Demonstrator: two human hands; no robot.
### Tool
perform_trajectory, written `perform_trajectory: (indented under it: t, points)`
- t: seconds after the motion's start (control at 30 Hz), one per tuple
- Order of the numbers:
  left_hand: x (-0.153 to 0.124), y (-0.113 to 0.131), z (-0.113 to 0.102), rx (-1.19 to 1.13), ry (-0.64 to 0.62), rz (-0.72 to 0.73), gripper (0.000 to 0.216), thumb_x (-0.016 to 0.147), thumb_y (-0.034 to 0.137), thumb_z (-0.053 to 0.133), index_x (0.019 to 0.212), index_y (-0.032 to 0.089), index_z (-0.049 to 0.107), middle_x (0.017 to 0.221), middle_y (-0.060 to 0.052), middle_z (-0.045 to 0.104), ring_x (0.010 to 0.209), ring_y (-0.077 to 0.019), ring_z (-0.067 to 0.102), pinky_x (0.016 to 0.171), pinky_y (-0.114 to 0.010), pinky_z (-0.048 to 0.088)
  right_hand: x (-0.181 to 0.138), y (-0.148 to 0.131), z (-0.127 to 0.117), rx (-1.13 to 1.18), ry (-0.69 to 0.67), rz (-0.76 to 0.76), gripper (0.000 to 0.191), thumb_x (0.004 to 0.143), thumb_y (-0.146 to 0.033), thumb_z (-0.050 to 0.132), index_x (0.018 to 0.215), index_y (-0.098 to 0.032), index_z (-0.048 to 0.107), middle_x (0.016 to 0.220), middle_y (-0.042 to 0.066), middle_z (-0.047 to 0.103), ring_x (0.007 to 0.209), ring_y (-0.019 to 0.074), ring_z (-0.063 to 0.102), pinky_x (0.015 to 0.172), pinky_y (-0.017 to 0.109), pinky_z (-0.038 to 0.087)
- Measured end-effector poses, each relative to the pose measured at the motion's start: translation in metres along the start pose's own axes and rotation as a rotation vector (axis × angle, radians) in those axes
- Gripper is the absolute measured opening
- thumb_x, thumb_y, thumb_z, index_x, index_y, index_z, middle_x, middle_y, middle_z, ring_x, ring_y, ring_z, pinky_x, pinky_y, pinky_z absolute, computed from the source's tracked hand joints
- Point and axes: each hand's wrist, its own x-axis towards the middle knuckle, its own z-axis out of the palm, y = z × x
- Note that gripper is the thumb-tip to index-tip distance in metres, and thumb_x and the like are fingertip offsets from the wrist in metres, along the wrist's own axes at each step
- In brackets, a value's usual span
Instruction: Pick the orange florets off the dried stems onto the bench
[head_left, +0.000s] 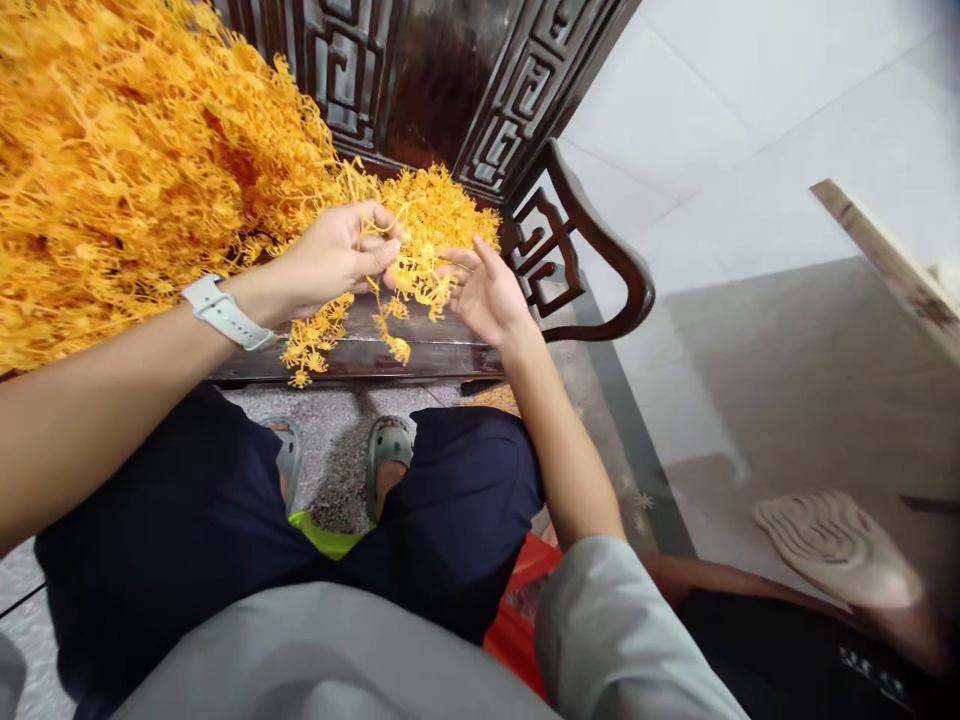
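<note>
My left hand (349, 250), a pale watch on its wrist, pinches the stem of a yellow-orange plastic flower sprig (416, 275). The sprig's small spiky florets hang to the right of my fingertips and below them. Beside it, my right hand (487, 295) is open, fingers stretched and slightly curved. Its fingertips are close to the florets; whether they touch cannot be made out. A large heap of the same orange sprigs (150, 160) fills the upper left. Behind my hands lies a smaller pile of sprigs (442, 205). Another sprig (315, 335) droops over the seat edge.
The dark carved wooden bench (480, 358) has a lattice back and a curved armrest (637, 300) on the right. Part of a red plastic stool (514, 640) shows below me. At the lower right are another person's leg and a pale shoe (840, 545).
</note>
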Motion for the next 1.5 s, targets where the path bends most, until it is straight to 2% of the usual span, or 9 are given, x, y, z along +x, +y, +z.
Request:
perform_trajectory:
  t: [0.2, 0.5, 0.63, 0.93, 1.1, 1.23, 1.3, 1.4, 1.5]
  points:
    - [-0.001, -0.004, 0.001, 0.358, -0.059, 0.176, 0.016, 0.092, 0.021, 0.072, 0.104, 0.021, 0.060, 0.068, 0.002, 0.055, 0.056, -0.0127, 0.047, 0.057, -0.029, 0.032, -0.011, 0.005, 0.036, -0.062, -0.185, -0.038, 0.044, 0.088, -0.063, 0.085, 0.099, -0.022, 0.071, 0.081, 0.000, 0.068, 0.076, 0.0150, 0.063, 0.067, 0.027, 0.052]
    - [-0.009, -0.004, 0.004, 0.746, -0.139, 0.230, 0.023, 0.093, 0.023, 0.066, 0.116, 0.020, 0.064, 0.071, 0.003, 0.056, 0.062, -0.0157, 0.052, 0.070, -0.034, 0.045, -0.010, -0.003, 0.038, -0.009, -0.077, -0.067, 0.061, 0.087, -0.078, 0.076, 0.084, -0.025, 0.047, 0.064, -0.010, 0.026, 0.053, 0.0083, 0.026, 0.048, 0.023, 0.026]
    - [-0.010, -0.004, 0.005, 0.592, -0.182, 0.176, 0.021, 0.093, 0.024, 0.067, 0.113, 0.022, 0.063, 0.066, 0.005, 0.048, 0.057, -0.0135, 0.044, 0.063, -0.030, 0.041, -0.019, -0.009, 0.033, -0.023, -0.042, -0.116, 0.065, 0.086, -0.084, 0.072, 0.083, -0.026, 0.045, 0.061, -0.011, 0.025, 0.051, 0.0078, 0.019, 0.044, 0.024, 0.020]
    - [-0.010, 0.011, 0.015, 0.132, -0.117, -0.036, 0.023, 0.080, 0.016, 0.081, 0.093, 0.021, 0.063, 0.069, 0.001, 0.048, 0.065, -0.0155, 0.049, 0.060, -0.028, 0.036, -0.027, -0.010, 0.027, -0.070, -0.044, -0.290, 0.063, 0.086, -0.086, 0.070, 0.083, -0.026, 0.054, 0.060, -0.007, 0.033, 0.050, 0.0085, 0.032, 0.042, 0.025, 0.018]
    - [-0.004, 0.005, -0.005, 0.308, -0.170, 0.037, 0.020, 0.082, 0.021, 0.082, 0.092, 0.021, 0.065, 0.068, 0.001, 0.048, 0.066, -0.0159, 0.043, 0.063, -0.031, 0.032, -0.030, -0.036, -0.015, -0.185, 0.093, -0.464, 0.070, 0.085, -0.091, 0.065, 0.071, -0.027, 0.041, 0.059, -0.007, 0.023, 0.052, 0.0103, 0.023, 0.047, 0.030, 0.018]
    - [-0.006, -0.004, -0.042, 0.246, 0.004, 0.068, 0.024, 0.086, 0.030, 0.085, 0.091, 0.025, 0.062, 0.059, 0.002, 0.035, 0.071, -0.0173, 0.036, 0.066, -0.033, 0.030, -0.052, -0.060, -0.069, -0.202, 0.263, -0.760, 0.069, 0.076, -0.086, 0.078, 0.061, -0.032, 0.038, 0.057, -0.007, 0.005, 0.050, 0.0159, 0.012, 0.048, 0.040, 0.014]
    - [-0.009, -0.004, -0.051, 0.132, 0.068, 0.039, 0.030, 0.086, 0.033, 0.088, 0.092, 0.026, 0.059, 0.058, 0.003, 0.032, 0.073, -0.0177, 0.035, 0.067, -0.033, 0.030, -0.065, -0.057, -0.072, -0.250, 0.229, -0.687, 0.061, 0.082, -0.082, 0.076, 0.063, -0.032, 0.048, 0.053, -0.008, 0.013, 0.048, 0.0140, 0.011, 0.046, 0.038, 0.012]
    - [-0.012, 0.002, -0.049, 0.090, 0.083, 0.016, 0.035, 0.082, 0.034, 0.091, 0.091, 0.026, 0.057, 0.057, 0.003, 0.035, 0.070, -0.0168, 0.034, 0.064, -0.033, 0.029, -0.088, -0.048, -0.047, -0.389, 0.052, -0.496, 0.046, 0.086, -0.068, 0.083, 0.073, -0.026, 0.067, 0.052, -0.005, 0.040, 0.045, 0.0104, 0.026, 0.045, 0.031, 0.018]
    - [-0.014, 0.011, -0.039, 0.064, 0.116, 0.041, 0.038, 0.080, 0.032, 0.091, 0.092, 0.026, 0.056, 0.055, 0.004, 0.035, 0.063, -0.0142, 0.032, 0.060, -0.033, 0.025, -0.108, -0.059, -0.025, -0.418, -0.193, -0.623, 0.034, 0.087, -0.055, 0.086, 0.074, -0.026, 0.074, 0.055, 0.000, 0.053, 0.047, 0.0117, 0.041, 0.045, 0.029, 0.029]
